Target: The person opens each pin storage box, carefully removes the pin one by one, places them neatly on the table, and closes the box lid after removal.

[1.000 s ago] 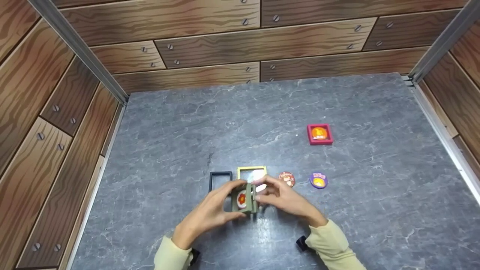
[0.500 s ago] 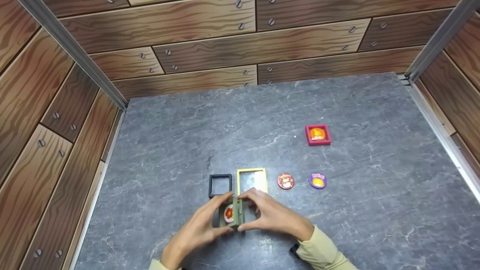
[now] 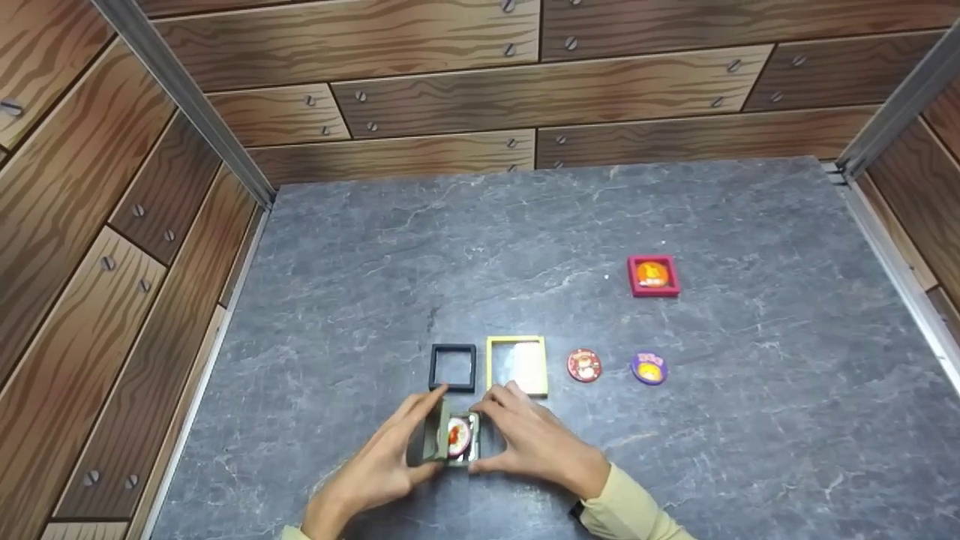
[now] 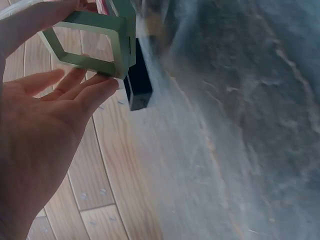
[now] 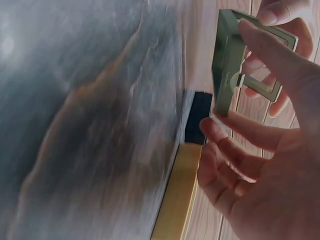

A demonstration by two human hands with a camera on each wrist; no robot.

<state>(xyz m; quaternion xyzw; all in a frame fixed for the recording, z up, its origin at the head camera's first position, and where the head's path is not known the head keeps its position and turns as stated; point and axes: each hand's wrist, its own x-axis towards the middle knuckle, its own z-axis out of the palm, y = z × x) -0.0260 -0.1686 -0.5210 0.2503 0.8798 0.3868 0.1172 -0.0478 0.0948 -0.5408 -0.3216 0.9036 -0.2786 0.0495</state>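
In the head view, a green hinged display frame (image 3: 440,439) is partly unfolded between my hands. Its left half tilts up; its right half lies lower and flatter. A round white badge (image 3: 457,436) with a red design and pinkish rim shows in it. My left hand (image 3: 375,461) grips the left half between thumb and fingers. The right half's edges are held by thumb and fingertips of my right hand (image 3: 546,444). The left wrist view shows one half of the green frame (image 4: 123,52) as a rim around a see-through window. Fingers partly hide the frame.
Just beyond my hands lie a black frame (image 3: 432,369) and a yellow frame (image 3: 490,365). To their right are a red badge (image 3: 584,365) and a purple badge (image 3: 649,368). Farther back sits a magenta frame (image 3: 632,277) around an orange badge (image 3: 652,274). Wood-patterned panels (image 3: 442,97) wall the table.
Both hands have brought the green frame nearer to me and left. Its halves now spread differently: the left one tilts up, and the badge shows toward the right half. The view shifted slightly.
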